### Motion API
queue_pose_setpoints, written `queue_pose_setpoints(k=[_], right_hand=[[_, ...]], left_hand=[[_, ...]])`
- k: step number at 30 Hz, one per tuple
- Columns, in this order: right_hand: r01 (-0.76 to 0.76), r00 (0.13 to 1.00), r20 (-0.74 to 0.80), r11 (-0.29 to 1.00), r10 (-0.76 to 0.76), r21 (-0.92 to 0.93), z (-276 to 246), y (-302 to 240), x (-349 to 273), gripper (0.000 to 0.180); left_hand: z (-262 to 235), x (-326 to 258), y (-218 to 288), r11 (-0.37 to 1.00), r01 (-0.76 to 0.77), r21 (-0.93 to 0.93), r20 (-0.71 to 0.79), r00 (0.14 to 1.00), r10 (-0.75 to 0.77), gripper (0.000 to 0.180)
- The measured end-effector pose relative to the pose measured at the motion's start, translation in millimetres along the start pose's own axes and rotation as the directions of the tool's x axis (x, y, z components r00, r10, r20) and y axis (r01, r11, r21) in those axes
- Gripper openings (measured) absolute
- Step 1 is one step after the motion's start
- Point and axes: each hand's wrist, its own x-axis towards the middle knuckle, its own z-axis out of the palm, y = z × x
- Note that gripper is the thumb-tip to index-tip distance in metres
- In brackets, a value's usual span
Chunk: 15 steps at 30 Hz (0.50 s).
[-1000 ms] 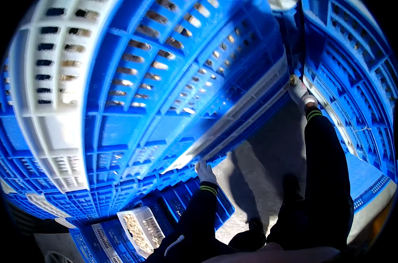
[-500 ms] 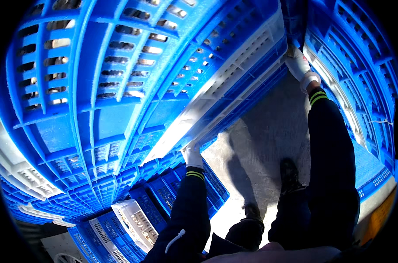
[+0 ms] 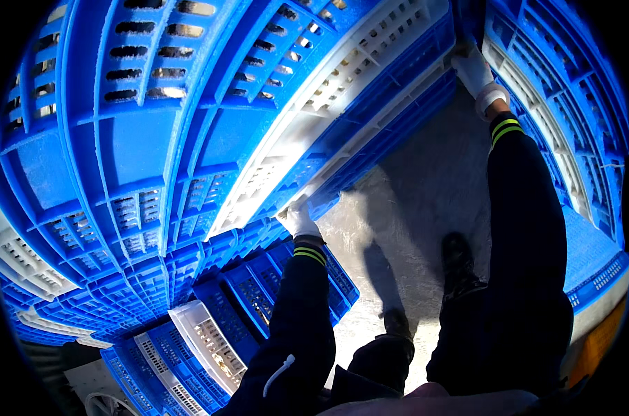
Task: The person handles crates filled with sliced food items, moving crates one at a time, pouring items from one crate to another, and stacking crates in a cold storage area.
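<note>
A tall stack of slotted plastic crates, mostly blue (image 3: 137, 142), fills the left and upper view. Its layers include a broad white crate (image 3: 307, 128) and, lower down, a narrow-looking white crate (image 3: 359, 151). My left hand (image 3: 300, 221), in a white glove, has its fingers bent around the near end of that lower white crate. At the far end of the same crate is my right hand (image 3: 473, 72), also gloved, its fingers curled at the corner and partly hidden. Pale contents show through the slots of the upper crates but are too unclear to name.
Another stack of blue and white crates (image 3: 546, 118) rises close by my right arm. More blue crates (image 3: 169, 364) and a white crate (image 3: 207, 343) stand at the lower left. Grey concrete floor (image 3: 425, 187) lies between the stacks, with my shoes on it.
The stack has shifted left and slightly upward in view. My left hand has moved a little up and left with it; my right hand stays at the far corner.
</note>
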Motion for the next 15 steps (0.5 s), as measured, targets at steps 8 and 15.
queue_pose_setpoints(k=[8, 15], right_hand=[[0.088, 0.993, 0.070, 0.988, -0.097, 0.124, 12, 14, 4, 0.044], [0.057, 0.987, 0.101, 0.869, -0.122, 0.492, 13, 16, 7, 0.025]], left_hand=[[-27, -2, 0, 0.997, -0.076, -0.012, 0.156, 0.985, 0.077, 0.033], [-45, -18, -20, 0.679, -0.420, 0.602, 0.312, 0.907, 0.284, 0.017]])
